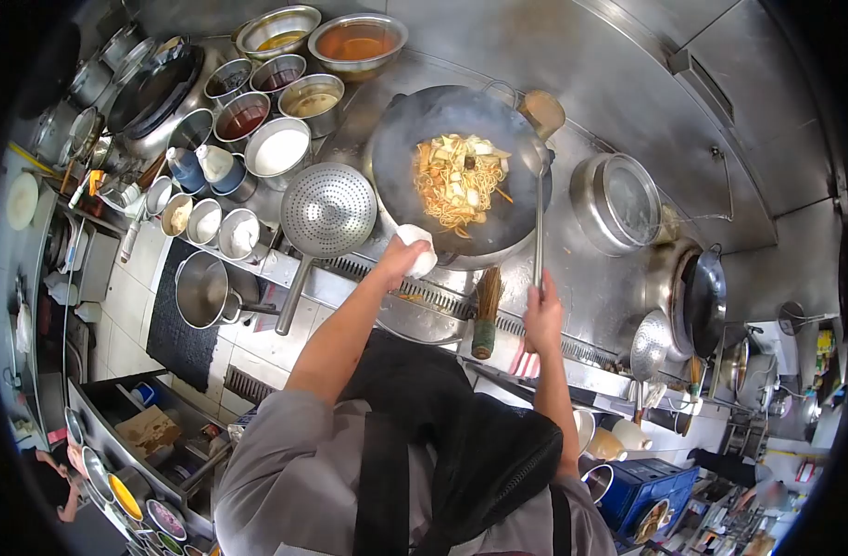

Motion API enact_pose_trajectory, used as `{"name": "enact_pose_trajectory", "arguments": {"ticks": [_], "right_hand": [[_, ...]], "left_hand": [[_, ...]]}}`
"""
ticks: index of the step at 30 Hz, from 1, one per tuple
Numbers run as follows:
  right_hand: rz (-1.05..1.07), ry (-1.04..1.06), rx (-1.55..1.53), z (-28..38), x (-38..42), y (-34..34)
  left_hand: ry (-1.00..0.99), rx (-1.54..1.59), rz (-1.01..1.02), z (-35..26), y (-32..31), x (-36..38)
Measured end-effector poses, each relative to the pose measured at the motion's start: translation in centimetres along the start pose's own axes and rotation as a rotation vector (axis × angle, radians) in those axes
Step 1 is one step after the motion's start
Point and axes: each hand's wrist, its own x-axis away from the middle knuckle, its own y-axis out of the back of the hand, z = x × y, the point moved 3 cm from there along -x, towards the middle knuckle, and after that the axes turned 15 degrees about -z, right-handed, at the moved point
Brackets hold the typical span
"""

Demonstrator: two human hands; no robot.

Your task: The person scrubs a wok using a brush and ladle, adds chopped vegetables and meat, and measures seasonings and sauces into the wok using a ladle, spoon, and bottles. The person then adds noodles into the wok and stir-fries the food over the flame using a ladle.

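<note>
A large dark wok [396, 167] holds noodles with chopped vegetables [459, 183], and haze hangs over it. My left hand [398, 259] is closed around a folded white cloth [418, 250] at the wok's near-left rim. In my right hand [542, 310] is the handle of a long metal ladle [539, 213]; its bowl rests at or just above the wok's right side. Between my hands, a bamboo wok brush [486, 310] with a green-wrapped end lies on the stove's front edge. A perforated strainer [328, 211] sits left of the wok, its handle pointing toward me.
Metal bowls of sauces [242, 118] and a white-filled pot [278, 148] crowd the back left. At the right stand a lidded steel pot [616, 204] and another wok [703, 301]. A deep pot [204, 289] is below left. Other people are at both far edges.
</note>
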Motion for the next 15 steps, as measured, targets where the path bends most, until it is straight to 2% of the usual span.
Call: {"name": "enact_pose_trajectory", "arguments": {"ticks": [1,3,5,6,10,13,15], "right_hand": [[-0.076,0.101,0.043,0.3,0.0,-1.7],[-0.012,-0.022,0.028,1.6,0.7,-4.6],[0.167,-0.185,-0.127,5.1,1.7,-5.2],[0.241,-0.334,-0.365,5.5,1.9,-5.1],[0.320,-0.440,-0.534,6.5,2.0,-1.9],[0.193,-0.267,-0.333,5.7,-0.1,-1.5],[0.154,-0.246,-0.224,5.3,-1.8,-1.9]], "left_hand": [[0.001,-0.002,0.002,-0.1,-0.1,0.1],[-0.001,0.001,0.007,-0.2,-0.1,0.2],[-0.012,-0.014,0.014,0.0,-0.2,0.2],[-0.019,-0.021,0.013,0.0,0.0,0.0],[-0.041,-0.078,-0.022,-0.4,0.0,0.3],[-0.050,-0.042,0.010,-0.8,0.0,0.7],[-0.061,-0.050,0.022,-0.2,-0.1,0.0]]}}
